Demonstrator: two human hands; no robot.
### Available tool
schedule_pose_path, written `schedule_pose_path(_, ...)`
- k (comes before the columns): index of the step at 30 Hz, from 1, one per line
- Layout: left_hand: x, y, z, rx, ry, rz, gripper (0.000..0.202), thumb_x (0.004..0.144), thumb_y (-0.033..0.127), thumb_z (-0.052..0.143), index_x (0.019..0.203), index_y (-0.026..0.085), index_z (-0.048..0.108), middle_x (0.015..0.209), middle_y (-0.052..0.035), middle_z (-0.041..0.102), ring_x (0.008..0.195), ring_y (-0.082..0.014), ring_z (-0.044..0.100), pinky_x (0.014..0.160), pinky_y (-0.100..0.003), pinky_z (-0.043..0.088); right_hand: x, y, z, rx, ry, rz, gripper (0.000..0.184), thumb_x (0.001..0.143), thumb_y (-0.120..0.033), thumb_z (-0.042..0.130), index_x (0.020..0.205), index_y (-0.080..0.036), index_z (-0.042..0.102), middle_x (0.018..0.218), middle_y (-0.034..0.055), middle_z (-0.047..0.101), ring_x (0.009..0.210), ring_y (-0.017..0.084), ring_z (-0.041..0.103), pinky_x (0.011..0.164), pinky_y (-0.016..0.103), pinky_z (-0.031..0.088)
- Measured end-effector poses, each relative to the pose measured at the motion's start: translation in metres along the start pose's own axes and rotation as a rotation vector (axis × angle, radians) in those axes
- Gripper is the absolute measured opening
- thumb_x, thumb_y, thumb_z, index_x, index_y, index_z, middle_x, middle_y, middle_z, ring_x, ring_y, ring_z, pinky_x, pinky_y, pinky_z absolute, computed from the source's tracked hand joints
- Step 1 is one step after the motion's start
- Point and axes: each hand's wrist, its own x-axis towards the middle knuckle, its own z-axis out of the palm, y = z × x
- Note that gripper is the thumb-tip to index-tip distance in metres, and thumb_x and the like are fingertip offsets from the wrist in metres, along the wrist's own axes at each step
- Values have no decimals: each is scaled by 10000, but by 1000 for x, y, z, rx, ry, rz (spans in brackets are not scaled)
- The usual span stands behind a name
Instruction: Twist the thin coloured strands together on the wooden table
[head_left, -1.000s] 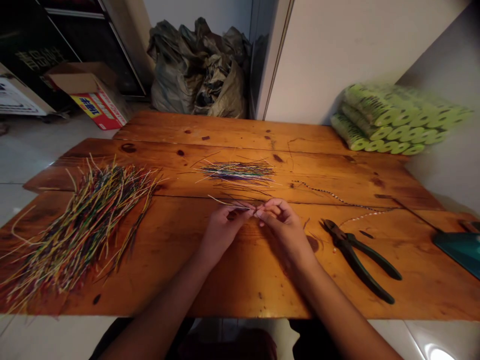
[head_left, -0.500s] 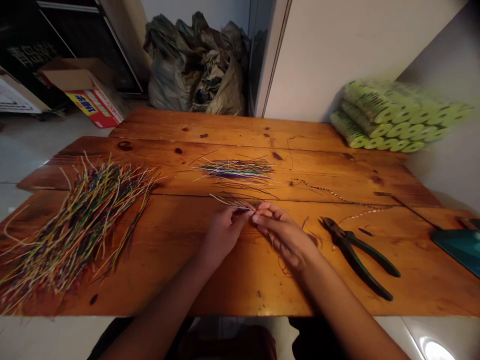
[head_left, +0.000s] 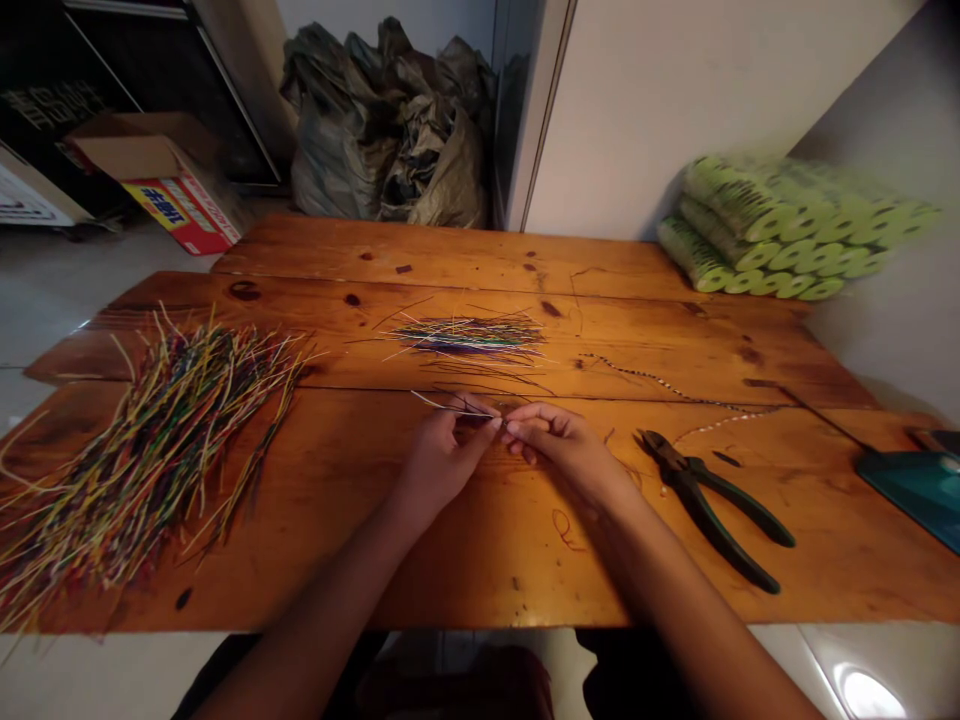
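Note:
Above the middle of the wooden table, my left hand (head_left: 448,455) pinches a few thin wires (head_left: 433,401), one white and others dark, which stick out to the left. My right hand (head_left: 551,437) meets it fingertip to fingertip, closed on the right ends of the same wires. The exact grip is hidden between the fingers. Just beyond my hands lies a small bundle of cut coloured wires (head_left: 469,335). A large heap of multicoloured wires (head_left: 172,440) covers the left side. Right of my right hand rest cutting pliers (head_left: 716,510) with dark green handles.
A twisted two-tone cord (head_left: 656,379) runs across the right of the wooden table (head_left: 337,560), near a teal tool (head_left: 911,490). Green rolls (head_left: 780,230) are stacked at the back right. Beyond the far edge stand stuffed bags (head_left: 386,135) and an open carton (head_left: 176,190).
My right hand's fingers have drawn in closer around the wire ends, and its lower fingers have curled up. The whole view has shifted slightly. Pliers and wire heaps stay put.

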Motion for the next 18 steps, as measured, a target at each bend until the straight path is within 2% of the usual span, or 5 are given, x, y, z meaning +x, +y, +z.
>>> schedule_pose_path(7,2,5,-4,-133,-1,-71,113,724,269,599,780,172,612,779,-14,654,766,-146,607,743,-284,472,1,3,1,-71,28,31,163,704,-336,665,758,-185,640,620,-17,636,514,73,521,495,210,365)
schedule_pose_path(11,4,6,-7,-223,46,-103,117,711,281,622,764,178,636,804,-14,685,815,-153,620,801,-297,465,0,3,0,-81,57,15,156,709,-341,661,736,-190,638,611,-24,630,508,67,516,509,208,378)
schedule_pose_path(18,3,4,-6,-144,47,-120,111,702,292,634,704,182,647,768,-13,700,771,-156,630,764,-293,478,1,4,0,-102,53,-2,161,694,-336,672,749,-187,646,625,-16,641,521,73,524,527,216,393)
